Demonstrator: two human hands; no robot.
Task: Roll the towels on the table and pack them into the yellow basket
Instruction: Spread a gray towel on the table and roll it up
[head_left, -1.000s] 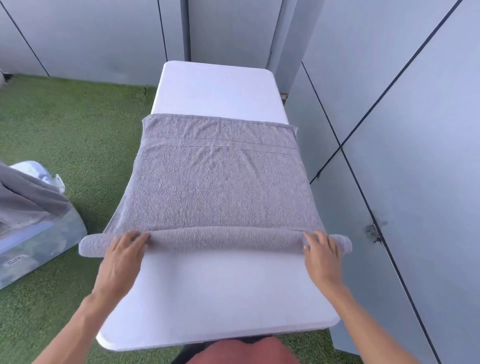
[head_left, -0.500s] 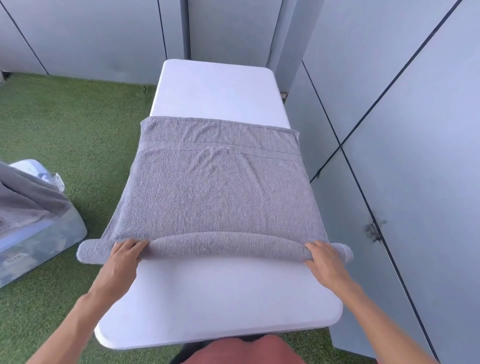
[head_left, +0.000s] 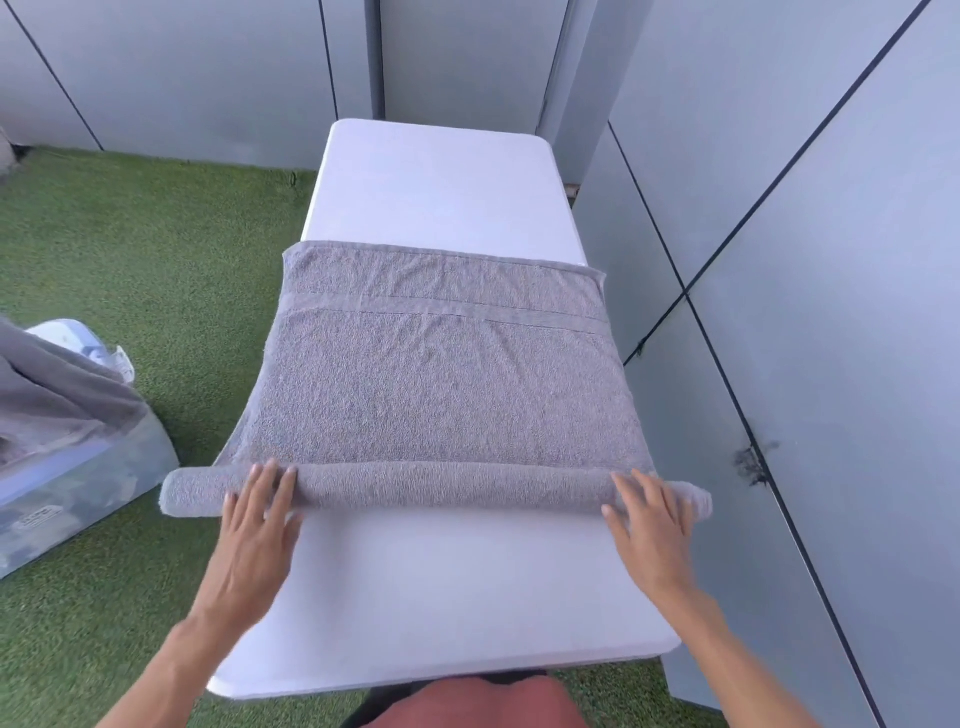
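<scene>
Towel: we have the grey terry towel (head_left: 441, 395) spread across the long white plastic table (head_left: 441, 182), its near edge wound into a tight roll (head_left: 447, 486) that overhangs the table on both sides.
Left hand: we lay our left hand (head_left: 257, 525) flat on the roll near its left end, fingers straight and spread, pressing rather than gripping, which we judge keeps the roll even as it is pushed away from us.
Right hand: our right hand (head_left: 649, 519) mirrors it near the right end, fingers extended over the cloth, holding nothing.
Why the spacing: with the hands wide apart, we think both ends turn together and the roll stays straight.
Remaining: most of the towel lies flat, so the rolling looks barely begun.
Hidden: we cannot find any yellow basket in view.
Cut off: a clear plastic bin (head_left: 78, 483) on the green artificial turf (head_left: 156, 249) at left is cropped; grey cloth (head_left: 47, 395) drapes over it, and its contents are unclear.
</scene>
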